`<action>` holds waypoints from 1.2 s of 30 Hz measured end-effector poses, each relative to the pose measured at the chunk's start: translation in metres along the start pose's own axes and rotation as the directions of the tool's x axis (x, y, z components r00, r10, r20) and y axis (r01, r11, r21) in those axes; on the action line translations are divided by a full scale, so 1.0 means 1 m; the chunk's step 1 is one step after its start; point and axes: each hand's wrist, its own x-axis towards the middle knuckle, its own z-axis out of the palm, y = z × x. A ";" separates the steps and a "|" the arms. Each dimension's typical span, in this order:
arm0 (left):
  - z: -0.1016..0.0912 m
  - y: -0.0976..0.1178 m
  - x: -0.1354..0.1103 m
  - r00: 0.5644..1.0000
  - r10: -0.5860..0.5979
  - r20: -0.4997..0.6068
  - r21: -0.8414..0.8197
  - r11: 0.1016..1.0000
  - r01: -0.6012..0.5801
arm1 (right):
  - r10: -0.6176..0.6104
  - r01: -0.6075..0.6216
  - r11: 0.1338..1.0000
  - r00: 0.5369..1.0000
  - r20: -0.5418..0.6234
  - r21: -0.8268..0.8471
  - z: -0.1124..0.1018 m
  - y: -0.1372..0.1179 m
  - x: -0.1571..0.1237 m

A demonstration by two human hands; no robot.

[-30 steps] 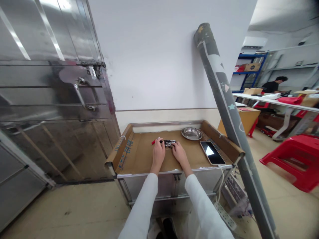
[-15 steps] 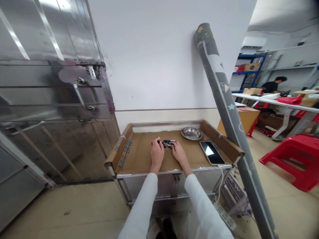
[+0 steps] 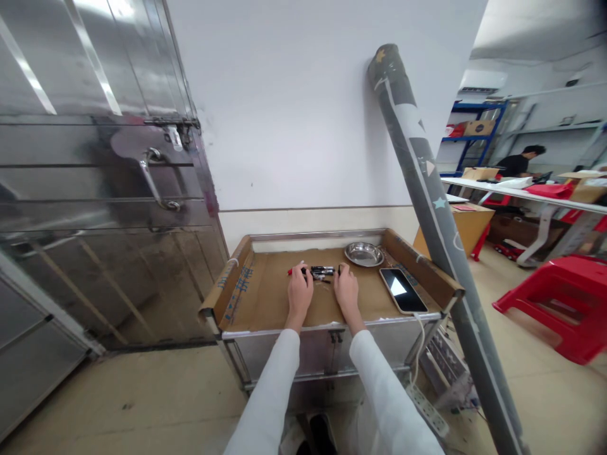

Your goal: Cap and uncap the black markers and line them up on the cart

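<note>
Several black pens [image 3: 322, 270] lie in a bunch on the cardboard-lined top of a small cart [image 3: 265, 297], between my two hands. At the bunch's left end, my left hand [image 3: 300, 292] is closed on the pens; a red tip pokes out past its fingers. My right hand [image 3: 346, 289] is closed at the right end, its fingertips curled round the pen ends. How many pens each hand grips is hidden. Behind my right hand sits a round metal dish [image 3: 364, 254].
A phone [image 3: 403, 291] with a white cable lies right of my right hand. Raised cardboard sides [image 3: 232, 281] edge the cart. A long grey roll [image 3: 427, 170] leans on the wall beside it. A red stool [image 3: 559, 309] and a seated person [image 3: 519, 163] are farther right.
My right hand has slid to the right along the pens and turned more upright, so more of the pens shows between the hands. My left hand has barely moved.
</note>
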 end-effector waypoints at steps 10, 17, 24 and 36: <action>-0.001 -0.001 -0.002 1.000 0.005 -0.009 0.039 0.999 -0.004 | -0.017 0.027 0.980 0.999 0.049 -0.198 0.000 -0.003 -0.005; -0.004 0.000 -0.001 0.984 -0.158 -0.086 0.170 0.971 0.170 | -0.303 0.297 0.951 0.951 0.060 0.091 -0.001 -0.007 0.000; -0.005 0.001 0.000 0.972 -0.209 -0.109 0.204 0.952 0.227 | -0.426 0.345 0.868 0.887 0.180 0.356 0.000 -0.005 0.000; -0.003 0.000 0.000 0.975 -0.198 -0.097 0.192 0.958 0.213 | -0.427 0.325 0.858 0.882 0.202 0.398 0.004 -0.003 -0.001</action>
